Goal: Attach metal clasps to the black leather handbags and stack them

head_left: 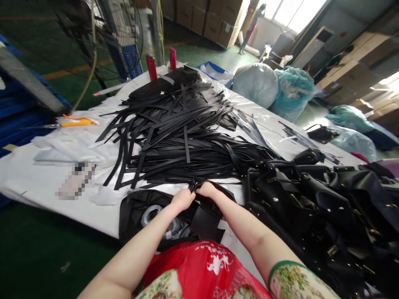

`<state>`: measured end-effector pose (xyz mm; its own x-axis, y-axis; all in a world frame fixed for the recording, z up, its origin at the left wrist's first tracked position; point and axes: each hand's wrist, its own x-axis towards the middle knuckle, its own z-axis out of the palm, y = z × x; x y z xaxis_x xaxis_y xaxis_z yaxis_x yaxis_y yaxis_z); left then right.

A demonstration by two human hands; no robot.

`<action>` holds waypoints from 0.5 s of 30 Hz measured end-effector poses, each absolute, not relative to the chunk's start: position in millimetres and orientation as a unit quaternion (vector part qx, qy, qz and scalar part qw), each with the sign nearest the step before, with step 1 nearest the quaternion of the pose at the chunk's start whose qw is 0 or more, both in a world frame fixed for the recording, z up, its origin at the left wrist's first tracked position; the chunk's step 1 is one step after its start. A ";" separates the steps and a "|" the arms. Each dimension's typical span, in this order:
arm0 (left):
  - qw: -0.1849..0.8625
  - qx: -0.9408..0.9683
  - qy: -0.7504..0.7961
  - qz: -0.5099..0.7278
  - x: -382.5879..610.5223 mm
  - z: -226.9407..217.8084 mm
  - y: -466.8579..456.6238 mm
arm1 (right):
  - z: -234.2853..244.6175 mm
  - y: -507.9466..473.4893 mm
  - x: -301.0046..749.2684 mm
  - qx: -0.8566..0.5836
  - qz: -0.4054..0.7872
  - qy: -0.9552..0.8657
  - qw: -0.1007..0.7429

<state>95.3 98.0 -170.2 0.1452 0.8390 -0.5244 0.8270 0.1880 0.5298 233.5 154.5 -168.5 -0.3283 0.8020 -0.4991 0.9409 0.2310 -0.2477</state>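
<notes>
My left hand (pixel 182 199) and my right hand (pixel 207 189) meet at the near edge of the table, both closed on the top of a black bag (pixel 205 216) whose strap end bunches up between my fingers. Just beyond my hands lies a large heap of black straps (pixel 181 128) spread over the white table cover (pixel 40 178). A black pouch with clear plastic rings (pixel 146 214) sits under my left wrist. A red apron (pixel 199 265) covers my front.
A pile of black bags with metal buckles (pixel 327 207) fills the right side. Two red bottles (pixel 151 66) stand at the far table edge. An orange tool (pixel 76 121) lies at left. Stuffed plastic sacks (pixel 274 85), cardboard boxes (pixel 205 16) and a distant person (pixel 252 29) lie beyond.
</notes>
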 end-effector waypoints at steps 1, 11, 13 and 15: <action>0.406 0.640 0.653 0.006 94.7 -172.0 98.7 | -169.0 155.3 236.7 0.566 -0.270 0.769 0.124; 0.379 0.668 0.640 -0.005 98.5 -180.4 107.9 | -171.1 131.6 232.6 0.600 -0.223 0.767 0.031; 0.376 0.670 0.640 -0.006 99.1 -181.2 108.2 | -171.7 126.3 228.6 0.587 -0.215 0.780 0.035; 0.373 0.669 0.643 -0.007 99.7 -182.0 108.3 | -172.2 124.5 228.0 0.566 -0.220 0.793 0.042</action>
